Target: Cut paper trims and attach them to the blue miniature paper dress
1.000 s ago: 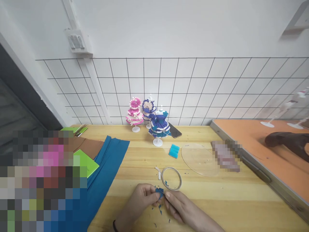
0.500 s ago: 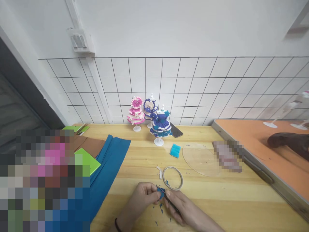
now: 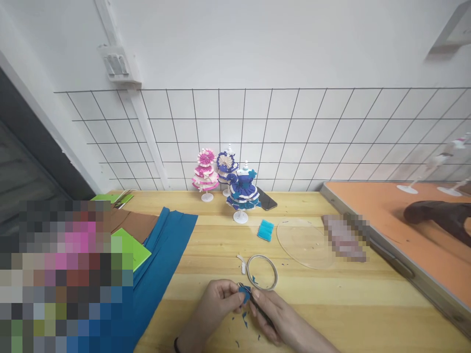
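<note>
My left hand (image 3: 222, 299) pinches a small blue fabric piece (image 3: 244, 294) between thumb and fingers just above the table. From the other side, my right hand (image 3: 270, 311) is closed around dark-handled snips (image 3: 263, 312), whose thin metal tips lie against the fabric piece. Small blue scraps (image 3: 245, 321) are scattered on the wood below both hands. Just beyond the fingertips lies a pale ring of tape (image 3: 276, 277), beside a short white strip (image 3: 243, 267).
Dressed miniature stands (image 3: 241, 193) occupy the back, near a phone (image 3: 267, 199). A turquoise bundle (image 3: 265, 230) and a clear disc (image 3: 294, 245) lie in the middle. Blue cloth (image 3: 172, 250) covers the left; an orange-topped table (image 3: 386, 206) adjoins on the right.
The view has shifted slightly, so most things appear a little further left. Both hands keep their hold, with the snips still at the blue fabric piece.
</note>
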### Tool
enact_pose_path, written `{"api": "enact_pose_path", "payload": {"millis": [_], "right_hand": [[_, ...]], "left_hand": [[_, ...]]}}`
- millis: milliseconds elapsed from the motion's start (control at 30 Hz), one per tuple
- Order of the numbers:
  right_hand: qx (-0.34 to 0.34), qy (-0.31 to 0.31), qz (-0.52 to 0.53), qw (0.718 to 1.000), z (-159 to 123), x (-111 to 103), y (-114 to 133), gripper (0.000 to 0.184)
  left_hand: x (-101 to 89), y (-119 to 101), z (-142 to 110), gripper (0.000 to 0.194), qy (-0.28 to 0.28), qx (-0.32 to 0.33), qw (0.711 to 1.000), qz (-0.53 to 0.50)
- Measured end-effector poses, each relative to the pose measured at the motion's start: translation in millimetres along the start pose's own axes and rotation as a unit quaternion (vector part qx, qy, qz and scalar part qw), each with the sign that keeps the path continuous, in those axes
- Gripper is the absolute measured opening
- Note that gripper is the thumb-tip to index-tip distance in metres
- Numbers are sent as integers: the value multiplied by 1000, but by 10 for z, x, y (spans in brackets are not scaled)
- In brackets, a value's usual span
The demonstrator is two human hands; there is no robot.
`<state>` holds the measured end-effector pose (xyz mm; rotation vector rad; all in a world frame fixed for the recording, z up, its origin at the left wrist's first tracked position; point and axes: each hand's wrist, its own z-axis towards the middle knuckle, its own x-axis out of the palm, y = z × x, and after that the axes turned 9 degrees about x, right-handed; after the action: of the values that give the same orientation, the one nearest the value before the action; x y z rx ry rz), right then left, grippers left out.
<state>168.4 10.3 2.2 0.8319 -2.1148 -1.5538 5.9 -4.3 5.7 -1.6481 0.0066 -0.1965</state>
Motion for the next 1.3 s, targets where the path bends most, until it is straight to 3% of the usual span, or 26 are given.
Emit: {"api": "enact_pose_path", "payload": {"millis": [467,1033,1300], "right_hand": [[-1,-2,-19,1000,-12,-8,47,49],[-13,-38,25,999,52,34,-55,52],[10,-20,61,998,80,46,-92,55]], "left_hand": [[-4,33,23,29,-7,-12,1000,9],[43,77,29,30,-35,5,999,10],[41,92,30,32,-39,-4,999,5]]}}
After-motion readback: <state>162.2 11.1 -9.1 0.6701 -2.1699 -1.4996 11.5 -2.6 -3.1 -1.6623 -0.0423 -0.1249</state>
